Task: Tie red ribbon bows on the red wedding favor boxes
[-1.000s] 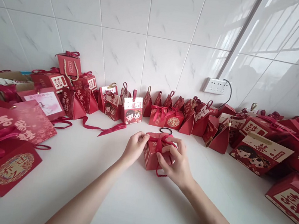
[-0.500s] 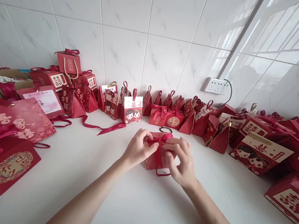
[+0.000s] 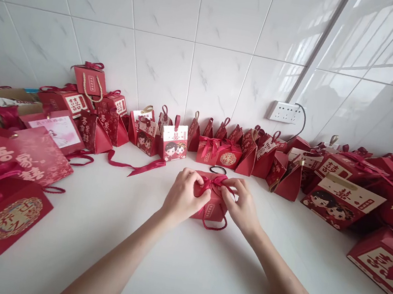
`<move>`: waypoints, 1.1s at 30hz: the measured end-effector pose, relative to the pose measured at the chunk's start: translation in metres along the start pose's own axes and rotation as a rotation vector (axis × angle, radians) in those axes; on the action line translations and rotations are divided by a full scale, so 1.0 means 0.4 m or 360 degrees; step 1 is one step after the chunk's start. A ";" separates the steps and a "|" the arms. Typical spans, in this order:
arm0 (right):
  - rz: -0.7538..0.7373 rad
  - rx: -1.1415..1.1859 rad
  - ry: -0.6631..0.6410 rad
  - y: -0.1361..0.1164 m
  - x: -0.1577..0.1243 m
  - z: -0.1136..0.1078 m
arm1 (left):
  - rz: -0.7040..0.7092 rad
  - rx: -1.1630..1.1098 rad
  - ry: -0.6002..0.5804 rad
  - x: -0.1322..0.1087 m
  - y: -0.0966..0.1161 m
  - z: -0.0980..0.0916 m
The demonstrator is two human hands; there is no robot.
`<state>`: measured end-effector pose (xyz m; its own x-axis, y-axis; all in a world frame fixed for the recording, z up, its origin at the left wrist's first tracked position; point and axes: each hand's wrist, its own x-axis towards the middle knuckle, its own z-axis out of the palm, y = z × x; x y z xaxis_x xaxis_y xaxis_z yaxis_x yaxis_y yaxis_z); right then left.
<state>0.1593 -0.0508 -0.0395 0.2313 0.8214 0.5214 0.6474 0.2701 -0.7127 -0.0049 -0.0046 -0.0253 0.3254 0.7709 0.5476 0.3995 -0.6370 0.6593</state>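
A small red gift box stands on the white table in front of me, with a gold-printed label on its near side. On its top is a red ribbon tied in a bow. My left hand pinches the ribbon's left loop between thumb and fingers. From the other side, my right hand is closed on the right part of the same ribbon. A twisted red cord handle hangs from the box's near face onto the table. The ribbon's tails are partly hidden by my fingers.
Just behind the box lies a black ring. A loose red ribbon strip lies to the left. Several finished-looking red boxes line the tiled wall, among them a bow-topped box. More boxes pile up at both sides. A power strip is on the wall.
My right hand has shifted from hovering over the box's front to gripping the ribbon's right side. The bow looks spread wider, and the label on the box's front now shows.
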 end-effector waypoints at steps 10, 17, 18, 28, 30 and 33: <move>-0.0044 -0.0039 0.0054 -0.001 -0.003 0.009 | -0.0208 -0.0345 0.0009 0.016 -0.012 -0.005; 0.0000 -0.0022 0.0024 -0.009 -0.006 0.009 | -0.0549 -0.0450 0.0020 0.031 -0.009 -0.021; 0.0004 -0.0018 0.0024 -0.010 -0.006 0.009 | -0.0560 -0.0460 0.0006 0.032 -0.008 -0.023; 0.0027 -0.0041 0.0008 -0.011 -0.006 0.007 | -0.0569 -0.0501 -0.0177 0.048 -0.029 -0.054; 0.0028 -0.0042 0.0015 -0.013 -0.006 0.007 | -0.0595 -0.0576 -0.0227 0.049 -0.038 -0.055; 0.0046 -0.0049 0.0006 -0.016 -0.006 0.007 | -0.0666 -0.0640 -0.0224 0.049 -0.045 -0.054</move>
<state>0.1526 -0.0531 -0.0375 0.2532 0.8266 0.5026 0.6624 0.2305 -0.7128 -0.0242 0.0220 -0.0152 0.3320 0.9322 0.1440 0.1712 -0.2097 0.9627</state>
